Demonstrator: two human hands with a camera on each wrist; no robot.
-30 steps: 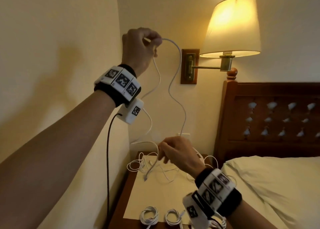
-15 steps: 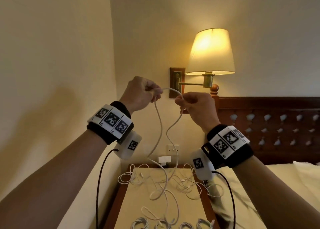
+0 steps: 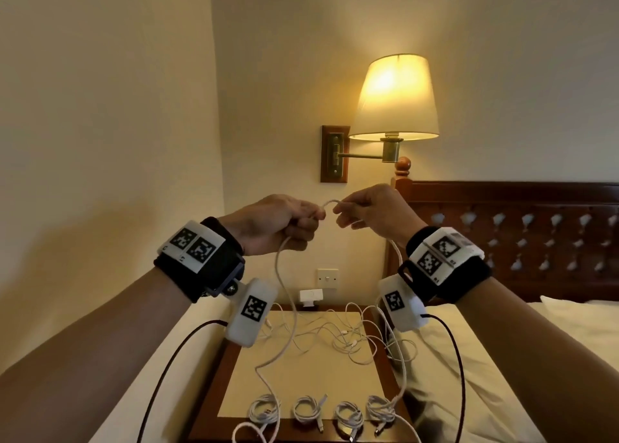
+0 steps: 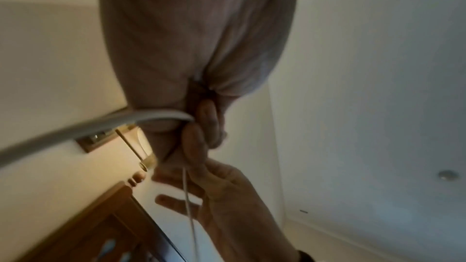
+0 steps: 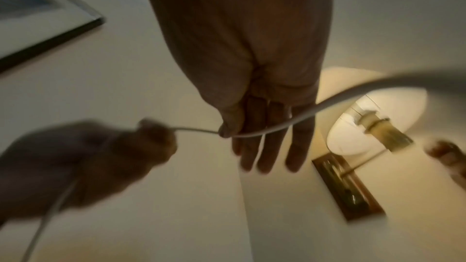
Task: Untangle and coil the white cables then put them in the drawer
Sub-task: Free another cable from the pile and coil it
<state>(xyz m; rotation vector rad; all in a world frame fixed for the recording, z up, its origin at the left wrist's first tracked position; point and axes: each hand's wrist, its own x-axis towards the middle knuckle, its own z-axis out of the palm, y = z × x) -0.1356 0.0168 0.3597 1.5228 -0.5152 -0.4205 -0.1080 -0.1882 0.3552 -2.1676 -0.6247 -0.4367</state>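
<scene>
Centre frame — left hand [image 3: 278, 223] and right hand [image 3: 375, 215] each pinch the white cable [image 3: 330, 203], a short arch between grips. Both tails hang down to the bench [image 3: 301, 385] — left tail nearer, tangle [image 3: 348, 339] behind.

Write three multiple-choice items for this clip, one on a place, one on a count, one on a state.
1. Where do the coiled cables lie?
A. near edge of the nightstand
B. on the bed
C. in an open drawer

2. How many finished coils lie there?
A. two
B. four
C. six

3. How is the white cable held?
A. left hand only
B. lying loose
C. gripped by the left hand, pinched by the right hand

Answers:
1 A, the head view shows the coils in a row along the near edge.
2 B, four bundles sit side by side.
3 C, a short arc of cable spans between both hands.
</scene>
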